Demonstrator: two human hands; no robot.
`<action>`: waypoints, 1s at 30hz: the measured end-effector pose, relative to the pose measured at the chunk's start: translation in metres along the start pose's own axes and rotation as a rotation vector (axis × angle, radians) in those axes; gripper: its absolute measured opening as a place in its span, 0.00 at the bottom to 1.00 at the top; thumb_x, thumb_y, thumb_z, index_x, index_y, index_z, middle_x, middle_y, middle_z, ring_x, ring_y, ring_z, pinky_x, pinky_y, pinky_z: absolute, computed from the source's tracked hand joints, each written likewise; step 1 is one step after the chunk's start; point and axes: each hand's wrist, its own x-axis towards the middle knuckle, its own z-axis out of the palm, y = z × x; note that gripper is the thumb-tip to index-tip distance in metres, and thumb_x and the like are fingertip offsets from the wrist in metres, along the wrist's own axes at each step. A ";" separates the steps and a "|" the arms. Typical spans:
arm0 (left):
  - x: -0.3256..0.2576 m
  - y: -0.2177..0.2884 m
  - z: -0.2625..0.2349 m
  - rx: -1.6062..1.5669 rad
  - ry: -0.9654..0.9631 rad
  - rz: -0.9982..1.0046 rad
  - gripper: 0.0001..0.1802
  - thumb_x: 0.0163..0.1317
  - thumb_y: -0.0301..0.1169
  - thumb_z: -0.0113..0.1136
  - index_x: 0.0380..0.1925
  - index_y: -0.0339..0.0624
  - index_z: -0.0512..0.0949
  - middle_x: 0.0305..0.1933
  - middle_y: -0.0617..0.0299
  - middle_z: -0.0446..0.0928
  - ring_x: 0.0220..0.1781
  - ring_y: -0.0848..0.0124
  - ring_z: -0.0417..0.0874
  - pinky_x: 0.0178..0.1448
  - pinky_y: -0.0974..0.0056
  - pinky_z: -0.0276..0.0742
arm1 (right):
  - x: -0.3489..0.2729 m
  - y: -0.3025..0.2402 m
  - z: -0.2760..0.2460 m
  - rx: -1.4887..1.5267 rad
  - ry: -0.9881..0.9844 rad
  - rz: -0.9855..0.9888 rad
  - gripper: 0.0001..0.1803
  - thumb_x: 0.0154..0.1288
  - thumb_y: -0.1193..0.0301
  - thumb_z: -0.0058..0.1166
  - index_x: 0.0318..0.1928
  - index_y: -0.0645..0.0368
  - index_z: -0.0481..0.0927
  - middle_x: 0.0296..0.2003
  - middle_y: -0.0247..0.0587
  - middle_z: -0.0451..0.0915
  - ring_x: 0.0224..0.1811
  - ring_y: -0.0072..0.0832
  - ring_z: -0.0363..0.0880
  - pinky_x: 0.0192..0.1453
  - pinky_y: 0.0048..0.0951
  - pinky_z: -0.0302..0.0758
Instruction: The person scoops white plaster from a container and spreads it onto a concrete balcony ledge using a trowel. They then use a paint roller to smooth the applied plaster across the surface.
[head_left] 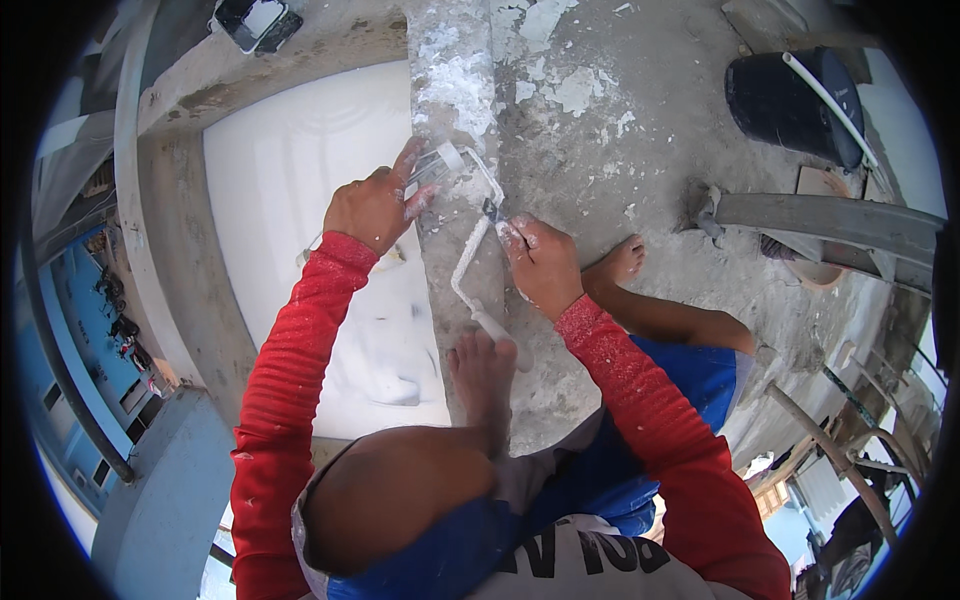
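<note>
A paint roller frame [462,268], its bent wire crusted white, lies over the edge between a white panel and the concrete. My left hand [372,207] grips its cage end [438,165] between thumb and fingers. My right hand [543,262] is closed, pinching a small dark metal piece [490,209] against the middle of the wire. What kind of piece it is I cannot make out. The frame's pale handle [490,325] points back toward my left foot [483,372]. White specks cover both hands and my red sleeves.
The smooth white panel [300,150] sits recessed inside a concrete border [180,200]. A black tray [256,22] rests at the far left. On the far right stand a dark bucket [785,105] with a white pipe and a grey metal beam [820,215]. My right foot [617,262] is on the concrete.
</note>
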 end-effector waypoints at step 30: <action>0.000 0.000 0.008 0.058 0.033 -0.008 0.36 0.69 0.57 0.47 0.74 0.60 0.57 0.29 0.52 0.81 0.27 0.54 0.84 0.33 0.54 0.82 | -0.031 -0.009 0.037 0.182 0.106 0.361 0.09 0.68 0.70 0.53 0.41 0.64 0.80 0.31 0.58 0.81 0.35 0.57 0.80 0.36 0.45 0.75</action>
